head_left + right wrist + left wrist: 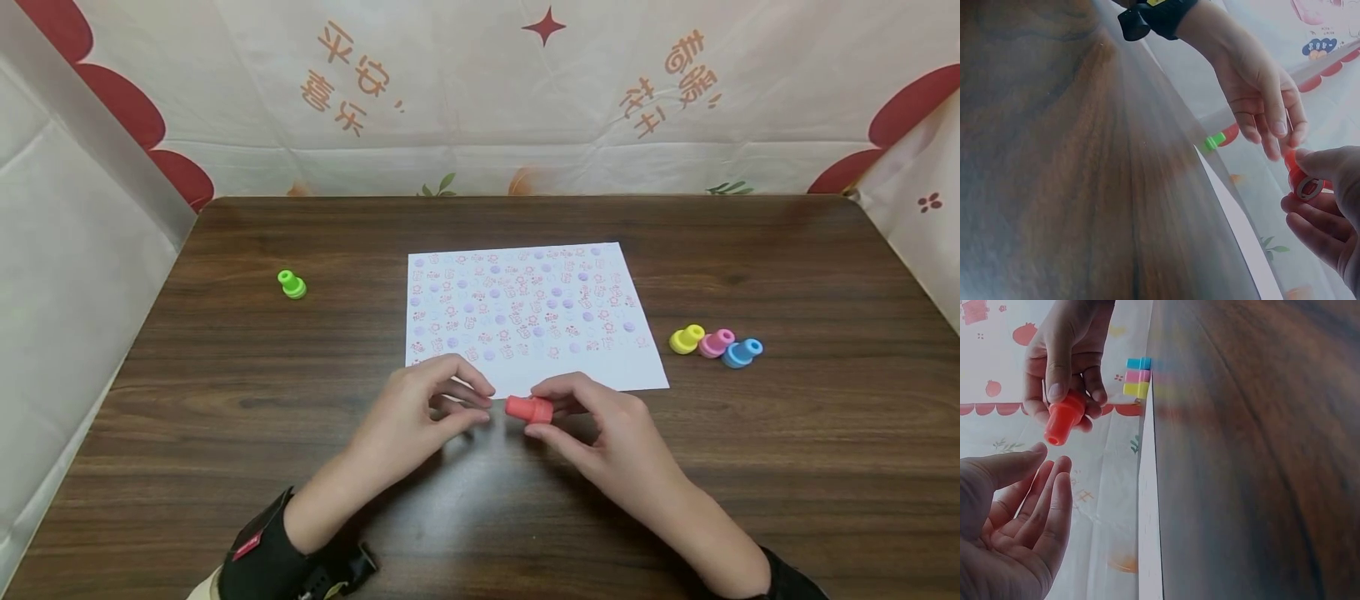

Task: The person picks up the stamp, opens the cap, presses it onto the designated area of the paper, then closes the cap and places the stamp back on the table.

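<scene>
My right hand (pixel 611 429) pinches a red stamp (pixel 529 409) between thumb and fingers, just above the table near the paper's front edge. In the right wrist view the stamp (pixel 1307 185) shows its round face with a pale ring. The narrow handle end points toward my left hand (pixel 423 412). That hand holds nothing; its fingers are loosely bent and a small gap separates them from the stamp. Beyond both hands lies a white sheet of paper (pixel 603 377), printed with rows of small red and purple marks, its front strip plain white.
A green stamp (pixel 292 284) stands alone at the left of the table (pixel 187 400). To the right of the paper, yellow (pixel 686 339), pink (pixel 716 343) and blue (pixel 742 353) stamps stand side by side. A printed curtain (pixel 465 92) hangs behind the table's far edge.
</scene>
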{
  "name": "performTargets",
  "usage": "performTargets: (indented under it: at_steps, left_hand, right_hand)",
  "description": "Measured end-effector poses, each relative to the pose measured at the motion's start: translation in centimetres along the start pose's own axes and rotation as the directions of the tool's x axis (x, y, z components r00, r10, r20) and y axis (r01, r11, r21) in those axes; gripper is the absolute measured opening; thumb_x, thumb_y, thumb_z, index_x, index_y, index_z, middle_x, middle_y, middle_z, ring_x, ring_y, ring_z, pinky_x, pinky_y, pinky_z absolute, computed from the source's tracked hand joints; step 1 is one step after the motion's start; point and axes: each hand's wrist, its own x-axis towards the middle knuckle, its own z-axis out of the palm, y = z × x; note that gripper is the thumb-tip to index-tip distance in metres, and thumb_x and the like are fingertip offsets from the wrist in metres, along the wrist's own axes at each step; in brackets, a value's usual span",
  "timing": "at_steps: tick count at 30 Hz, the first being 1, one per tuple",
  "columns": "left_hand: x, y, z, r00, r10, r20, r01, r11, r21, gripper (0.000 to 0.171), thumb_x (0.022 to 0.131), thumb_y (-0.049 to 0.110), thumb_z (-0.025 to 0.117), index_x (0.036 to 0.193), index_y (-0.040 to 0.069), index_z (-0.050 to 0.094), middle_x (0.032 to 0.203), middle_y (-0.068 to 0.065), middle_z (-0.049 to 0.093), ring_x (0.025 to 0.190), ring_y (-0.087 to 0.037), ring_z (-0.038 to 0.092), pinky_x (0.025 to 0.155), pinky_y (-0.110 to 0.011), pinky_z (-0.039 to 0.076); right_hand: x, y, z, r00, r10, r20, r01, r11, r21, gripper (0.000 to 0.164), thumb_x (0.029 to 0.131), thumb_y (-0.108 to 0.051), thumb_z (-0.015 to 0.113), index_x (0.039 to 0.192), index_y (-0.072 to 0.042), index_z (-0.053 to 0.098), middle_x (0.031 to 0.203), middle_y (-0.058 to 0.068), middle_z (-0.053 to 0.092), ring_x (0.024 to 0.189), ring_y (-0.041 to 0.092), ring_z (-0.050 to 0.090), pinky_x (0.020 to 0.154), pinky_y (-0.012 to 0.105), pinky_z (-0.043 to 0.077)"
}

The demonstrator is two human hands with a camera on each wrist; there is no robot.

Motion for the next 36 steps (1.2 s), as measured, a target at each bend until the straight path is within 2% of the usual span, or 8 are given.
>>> performTargets:
  at_steps: [5,12,23,30,36]
  left_hand:
    - [-0.1,-0.1,-0.4,1.000,-0.009,-0.018,0.009,1.000,0.008,0.019,0.085,0.001,0.076,0.099,0.007,0.066,0.101,-0.010,0.074,0.091,-0.016,0.075,0.074,-0.020,0.060]
    - [-0.2,-0.2,-1.3,0.998,-0.012,-0.063,0.015,0.999,0.039,0.019,0.084,0.000,0.077,0.099,0.008,0.067,0.098,-0.006,0.074,0.092,-0.019,0.075,0.076,-0.021,0.060]
    - [-0.2,-0.1,-3.0,0.991,-0.009,-0.134,0.018,0.997,0.072,0.019,0.084,-0.002,0.076,0.098,0.008,0.068,0.100,-0.006,0.074,0.089,-0.014,0.074,0.078,-0.022,0.060]
    - [-0.2,0.2,-4.4,0.984,-0.010,-0.177,0.031,0.993,0.117,0.018,0.085,-0.002,0.075,0.099,0.008,0.068,0.102,-0.007,0.075,0.089,-0.013,0.074,0.080,-0.023,0.060]
    - [-0.2,0.5,-5.7,0.975,0.009,-0.224,0.024,0.989,0.143,0.019,0.085,-0.001,0.076,0.100,0.007,0.069,0.100,-0.006,0.075,0.089,-0.014,0.074,0.080,-0.021,0.059]
  right_hand:
    - [-0.1,0.1,-0.4,0.999,0.035,-0.005,-0.035,0.999,-0.035,0.038,0.076,-0.008,0.086,0.108,-0.013,0.065,0.093,-0.008,0.072,0.080,0.003,0.070,0.074,0.023,0.061]
    - [-0.2,0.3,-1.0,0.998,0.052,-0.020,-0.053,0.997,-0.060,0.040,0.074,-0.008,0.087,0.108,-0.012,0.065,0.096,-0.007,0.073,0.081,0.002,0.070,0.077,0.015,0.057]
    - [0.1,0.5,-2.0,0.996,0.044,-0.080,-0.051,0.996,-0.078,0.039,0.072,-0.004,0.087,0.106,-0.013,0.069,0.095,-0.007,0.074,0.081,0.002,0.070,0.079,0.010,0.054]
    - [0.3,0.6,-2.5,0.994,-0.001,-0.111,-0.007,0.997,-0.072,0.043,0.067,0.000,0.089,0.105,-0.013,0.074,0.092,-0.006,0.074,0.083,-0.002,0.066,0.083,0.007,0.052]
    - [0.2,0.8,-2.8,0.994,-0.004,-0.112,-0.005,0.997,-0.076,0.043,0.070,0.000,0.087,0.109,-0.013,0.075,0.096,-0.004,0.075,0.087,-0.002,0.066,0.085,0.007,0.051]
